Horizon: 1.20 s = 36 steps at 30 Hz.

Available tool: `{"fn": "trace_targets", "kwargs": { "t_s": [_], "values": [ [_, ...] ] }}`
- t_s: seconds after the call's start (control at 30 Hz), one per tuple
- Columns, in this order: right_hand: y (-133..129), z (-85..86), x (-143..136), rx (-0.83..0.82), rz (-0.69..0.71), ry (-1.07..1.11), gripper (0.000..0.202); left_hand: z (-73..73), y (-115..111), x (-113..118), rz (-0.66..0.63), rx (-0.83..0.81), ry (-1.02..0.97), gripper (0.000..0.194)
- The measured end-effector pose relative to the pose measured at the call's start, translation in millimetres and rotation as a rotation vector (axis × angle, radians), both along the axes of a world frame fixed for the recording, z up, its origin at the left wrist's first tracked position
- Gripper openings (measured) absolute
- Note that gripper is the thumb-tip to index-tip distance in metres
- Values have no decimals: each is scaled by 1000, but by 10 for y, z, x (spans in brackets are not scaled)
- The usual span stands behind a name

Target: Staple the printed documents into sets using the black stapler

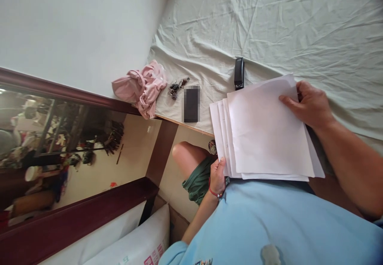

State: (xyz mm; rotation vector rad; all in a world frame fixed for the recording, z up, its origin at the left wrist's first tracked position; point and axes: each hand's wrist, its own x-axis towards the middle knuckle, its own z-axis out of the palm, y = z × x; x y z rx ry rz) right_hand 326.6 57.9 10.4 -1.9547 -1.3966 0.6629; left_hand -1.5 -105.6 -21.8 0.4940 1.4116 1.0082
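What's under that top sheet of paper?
Under the top sheet, more white sheets stick out, at the left and bottom edges. Their middles are covered, so nothing there can be seen.

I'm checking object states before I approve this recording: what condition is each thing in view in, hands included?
Paper stack: held in both hands, left edges unevenly fanned
Left hand: gripping the stack's lower left corner
Right hand: gripping its upper right edge
Black stapler: lying down; open or shut, unclear
Light cover: wrinkled
Pink cloth: bunched up
Small dark bunch: lying loose
Dark rectangle: lying flat, partly pixelated
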Motion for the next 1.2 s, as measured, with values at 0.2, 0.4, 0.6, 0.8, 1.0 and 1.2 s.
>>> {"fn": "trace_targets", "kwargs": {
  "t_s": [0.2,0.4,0.6,0.8,1.0,1.2],
  "values": [
    [1,85,-14,-39,59,48,39,-7,22,-18,122,164,169,51],
    [-22,47,16,5,120,47,33,61,65,-7,56,172,229,74],
    [-39,-20,44,70,106,60,31,108,65,1,-49,156,272,67],
    [-86,-30,45,95,46,321,40,80,35,-24,-216,202,343,50],
    [-68,-96,77,147,7,463,42,113,71,-3,-288,207,354,53],
    [-64,-97,89,162,44,351,38,108,83,7,-294,206,329,47]
  ]
}}
